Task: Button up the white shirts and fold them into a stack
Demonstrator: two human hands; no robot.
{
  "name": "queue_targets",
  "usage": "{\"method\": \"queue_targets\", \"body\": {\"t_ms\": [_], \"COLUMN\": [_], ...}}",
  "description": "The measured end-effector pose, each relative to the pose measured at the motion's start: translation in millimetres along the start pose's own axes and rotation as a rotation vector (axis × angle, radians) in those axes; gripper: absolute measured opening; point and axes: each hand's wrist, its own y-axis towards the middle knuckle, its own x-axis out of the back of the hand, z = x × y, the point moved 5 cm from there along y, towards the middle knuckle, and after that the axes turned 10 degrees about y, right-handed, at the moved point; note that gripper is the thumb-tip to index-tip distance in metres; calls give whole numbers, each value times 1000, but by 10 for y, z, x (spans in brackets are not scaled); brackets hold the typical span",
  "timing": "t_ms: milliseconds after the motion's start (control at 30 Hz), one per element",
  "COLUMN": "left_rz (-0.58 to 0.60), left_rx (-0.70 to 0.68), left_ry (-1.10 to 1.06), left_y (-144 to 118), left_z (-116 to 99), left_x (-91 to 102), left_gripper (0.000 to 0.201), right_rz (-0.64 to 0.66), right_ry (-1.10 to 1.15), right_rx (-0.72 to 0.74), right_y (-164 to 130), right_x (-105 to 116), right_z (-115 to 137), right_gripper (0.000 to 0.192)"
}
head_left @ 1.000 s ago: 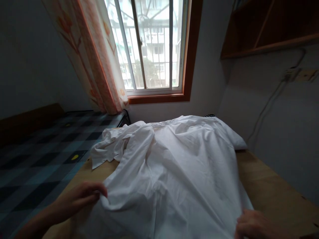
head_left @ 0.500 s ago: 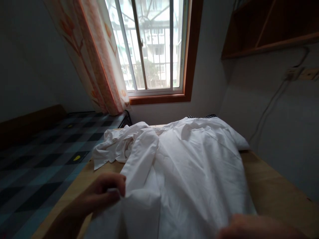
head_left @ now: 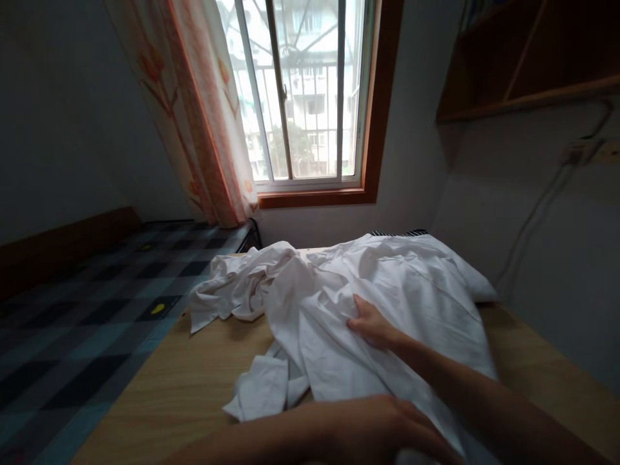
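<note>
Both hands press the shirt [head_left: 402,290] flat to the tabletop [head_left: 184,381]: right hand [head_left: 371,323] mid-shirt, fingers spread; left hand [head_left: 382,429] at its near hem, fingers loosely open.

I saw a white garment [head_left: 416,290], thin and heavily creased, spread loosely across the wooden table [head_left: 184,387]. Its far left portion lay bunched in a crumpled heap near the table's far edge, while a small folded flap rested flat at the near left. The broad middle panel lay roughly flat, wrinkled.
</note>
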Motion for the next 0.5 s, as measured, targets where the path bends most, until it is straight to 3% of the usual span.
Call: {"method": "queue_targets", "body": {"t_ms": [67,133,200,233,267,333,433,500], "left_rz": [-378,-789,-1015,-1054,-1001,-870,-730,-764], "left_rx": [333,812,1221,1353,1450,1520,1405,1251], "left_ry": [241,469,538,514,461,423,530,522], "left_y": [-406,-1057,-1708,-1960,-2139,-2304,-2141,-1906], "left_z": [225,484,694,783,874,971,955,911], "left_x": [386,759,946,980,977,927,817,794], "left_gripper": [27,27,46,53,57,58,32,23], "right_rz": [-98,-172,-219,-240,-260,-270,-220,-221], "right_ry": [2,49,94,106,113,145,216,223], "right_rx": [-10,-9,7,6,-1,-17,10,33], "right_y": [49,67,57,42,22,-24,-86,-115], "right_x": [138,301,434,480,509,515,456,443], "right_z": [-140,-270,-378,-425,-464,-514,-494,-462], "right_gripper": [36,36,39,41,43,46,46,45]}}
